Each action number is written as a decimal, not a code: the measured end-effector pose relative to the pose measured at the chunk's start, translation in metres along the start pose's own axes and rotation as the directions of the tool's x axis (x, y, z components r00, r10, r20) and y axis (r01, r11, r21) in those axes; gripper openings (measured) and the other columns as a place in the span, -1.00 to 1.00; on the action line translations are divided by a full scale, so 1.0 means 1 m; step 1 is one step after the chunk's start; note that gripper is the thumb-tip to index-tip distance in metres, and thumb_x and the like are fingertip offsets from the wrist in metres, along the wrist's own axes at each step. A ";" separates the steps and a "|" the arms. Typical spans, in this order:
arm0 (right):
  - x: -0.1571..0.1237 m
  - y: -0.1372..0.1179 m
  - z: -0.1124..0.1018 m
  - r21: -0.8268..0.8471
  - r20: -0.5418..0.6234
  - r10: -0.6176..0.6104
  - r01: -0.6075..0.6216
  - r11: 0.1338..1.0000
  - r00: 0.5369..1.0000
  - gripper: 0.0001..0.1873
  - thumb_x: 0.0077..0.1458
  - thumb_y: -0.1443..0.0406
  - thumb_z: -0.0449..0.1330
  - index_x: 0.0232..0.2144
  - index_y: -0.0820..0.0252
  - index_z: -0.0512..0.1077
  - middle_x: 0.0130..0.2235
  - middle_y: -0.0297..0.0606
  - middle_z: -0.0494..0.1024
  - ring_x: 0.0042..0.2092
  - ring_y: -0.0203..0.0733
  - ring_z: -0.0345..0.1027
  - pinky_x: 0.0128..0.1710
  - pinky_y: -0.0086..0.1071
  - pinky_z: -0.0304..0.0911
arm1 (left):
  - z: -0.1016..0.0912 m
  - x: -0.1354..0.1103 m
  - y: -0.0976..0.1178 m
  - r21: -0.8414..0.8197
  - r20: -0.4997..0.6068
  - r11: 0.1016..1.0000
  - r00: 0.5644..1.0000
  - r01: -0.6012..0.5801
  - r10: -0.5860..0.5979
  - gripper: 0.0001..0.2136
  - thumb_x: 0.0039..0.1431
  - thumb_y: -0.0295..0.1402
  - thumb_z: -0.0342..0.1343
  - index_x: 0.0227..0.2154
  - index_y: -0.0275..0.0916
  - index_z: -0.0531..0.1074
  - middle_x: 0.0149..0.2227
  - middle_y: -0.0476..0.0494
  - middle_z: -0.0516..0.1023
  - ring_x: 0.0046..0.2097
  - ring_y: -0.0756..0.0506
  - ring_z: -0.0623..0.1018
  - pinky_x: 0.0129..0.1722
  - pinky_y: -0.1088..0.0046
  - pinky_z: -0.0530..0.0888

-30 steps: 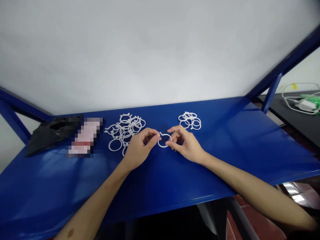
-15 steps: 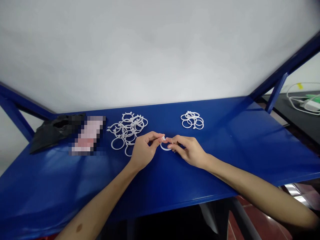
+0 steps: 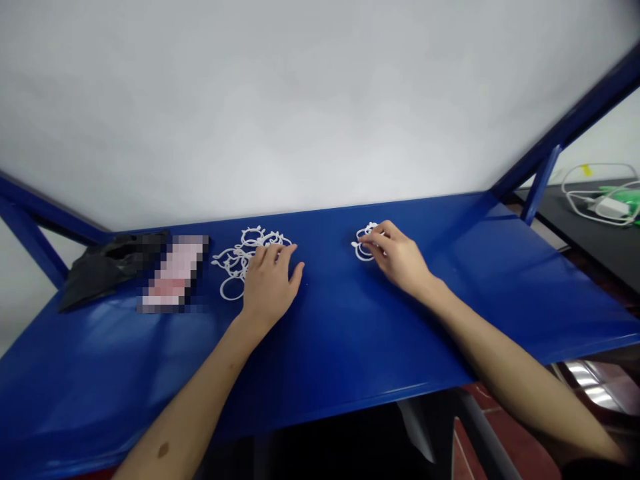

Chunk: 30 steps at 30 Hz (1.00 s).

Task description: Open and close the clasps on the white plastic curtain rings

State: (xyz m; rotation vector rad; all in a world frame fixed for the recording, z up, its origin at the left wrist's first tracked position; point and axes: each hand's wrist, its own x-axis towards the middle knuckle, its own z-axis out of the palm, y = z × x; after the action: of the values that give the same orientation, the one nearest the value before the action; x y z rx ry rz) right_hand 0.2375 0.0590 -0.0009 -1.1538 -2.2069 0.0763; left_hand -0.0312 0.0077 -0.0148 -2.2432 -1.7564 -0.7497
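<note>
Two heaps of white plastic rings lie on a blue shelf (image 3: 350, 333). My left hand (image 3: 270, 283) rests fingers-down on the right part of the larger left heap (image 3: 235, 263), fingers stretched and slightly apart. My right hand (image 3: 400, 260) reaches over the smaller right heap (image 3: 364, 245); its fingertips touch a ring at the heap's edge, and the hand hides most of that heap. Whether the fingers still pinch the ring is unclear.
A black bag (image 3: 107, 267) and a blurred pink-and-white packet (image 3: 175, 273) lie at the shelf's left. A white wall stands behind. Blue frame posts (image 3: 540, 177) rise at the right, with a dark table holding white cables (image 3: 597, 200) beyond.
Both hands held one ring between them at the shelf's middle. Now they have parted: the right hand carried the ring to the small heap, the left moved onto the large heap.
</note>
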 end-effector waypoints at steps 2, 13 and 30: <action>0.004 0.011 -0.009 -0.101 0.045 0.083 -0.078 0.992 0.996 -0.81 0.34 0.28 0.12 -0.12 0.16 0.53 -0.14 -0.19 0.53 -0.32 -0.24 0.40 -0.36 -0.33 0.30 | 0.002 0.000 -0.005 0.102 0.038 0.994 0.998 0.043 -0.047 -0.64 0.31 -0.26 0.09 0.05 -0.38 0.48 -0.04 -0.38 0.54 0.02 -0.37 0.45 0.02 0.02 0.42; 0.006 0.022 -0.015 -0.391 0.169 0.207 -0.127 0.912 0.964 -0.84 0.30 0.26 0.17 -0.14 0.16 0.52 -0.16 -0.17 0.56 -0.12 -0.07 0.40 -0.44 -0.35 0.09 | -0.001 0.004 -0.010 0.185 0.093 0.976 0.986 0.118 -0.137 -0.75 0.33 -0.30 0.04 -0.06 -0.27 0.52 -0.09 -0.28 0.54 0.02 -0.34 0.43 -0.02 0.10 0.37; -0.005 -0.019 0.001 -0.091 0.128 -0.150 0.162 0.983 0.980 -0.75 0.38 0.27 0.04 -0.11 0.18 0.51 -0.19 -0.11 0.58 -0.15 -0.05 0.39 -0.20 -0.20 0.36 | -0.003 0.001 -0.004 0.086 -0.071 0.996 0.997 0.011 -0.005 -0.87 0.31 -0.37 0.01 -0.30 -0.20 0.46 -0.30 -0.21 0.58 -0.12 -0.29 0.46 -0.14 0.11 0.34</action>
State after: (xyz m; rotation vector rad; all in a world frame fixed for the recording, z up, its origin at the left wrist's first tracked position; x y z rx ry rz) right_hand 0.2253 0.0433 0.0023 -1.0490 -2.4260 -0.0326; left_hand -0.0361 0.0084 -0.0125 -2.1285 -1.7319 -0.7312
